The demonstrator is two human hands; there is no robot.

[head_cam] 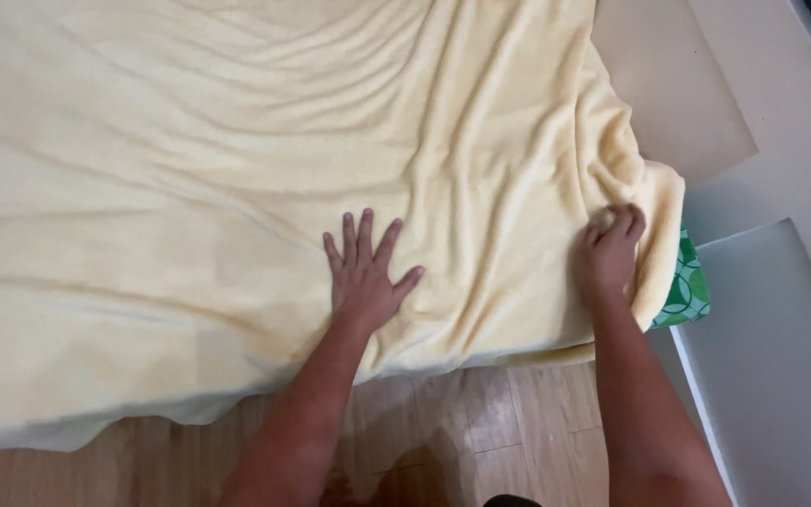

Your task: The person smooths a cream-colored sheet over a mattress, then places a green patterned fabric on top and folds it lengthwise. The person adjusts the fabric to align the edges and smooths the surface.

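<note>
Blanket [190, 188], pale yellow and fleecy, spread over most of the frame from the upper left to the right of centre, hanging over the near edge of a bed above the floor. Rippled with long folds running from the top centre down toward the lower right, bunched thickest at the right corner. Long axis lying left to right across the picture, with the bulk of the cloth up and to the left of both hands.

Wooden floor [481, 422] along the bottom of the frame, pale planks with some shine. White panels [781, 357] at the right edge, and a beige board [668, 84] in the upper right.

Left hand [363, 277] at lower centre, released and flat, fingers spread, palm pressed down on the blanket just above its hanging edge. Right hand [609, 253] at right of centre, clenched on a gathered fold at the bunched corner, knuckles up. Nearer to that corner than the left hand, which lies well apart toward the middle.

Green patterned cloth [692, 286] peeking out just beside the right hand, under the yellow corner.
</note>
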